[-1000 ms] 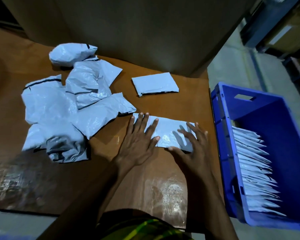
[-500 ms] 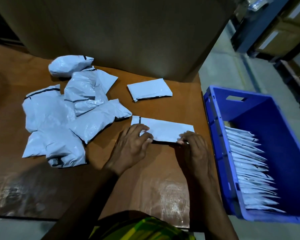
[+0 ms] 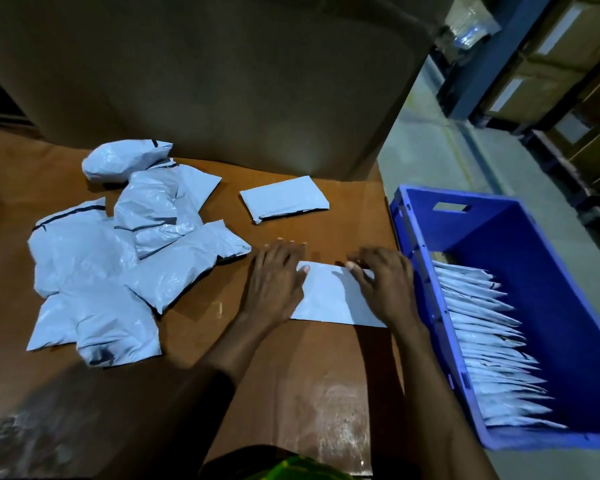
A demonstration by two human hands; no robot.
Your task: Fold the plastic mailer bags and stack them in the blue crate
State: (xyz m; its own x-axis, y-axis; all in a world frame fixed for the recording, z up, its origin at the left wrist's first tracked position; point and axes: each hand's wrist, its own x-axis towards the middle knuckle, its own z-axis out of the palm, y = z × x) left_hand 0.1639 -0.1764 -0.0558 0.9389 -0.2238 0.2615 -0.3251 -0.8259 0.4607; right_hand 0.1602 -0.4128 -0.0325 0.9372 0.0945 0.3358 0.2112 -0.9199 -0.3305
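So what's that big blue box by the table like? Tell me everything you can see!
The blue crate looks like hard, smooth plastic. It is a deep rectangular tub with ribbed outer walls and a handle slot cut in its far end. It stands upright and open-topped beside the right edge of the table. Inside, a row of folded mailer bags leans along its left wall and fills only that side. The rest of the inside is bare blue.
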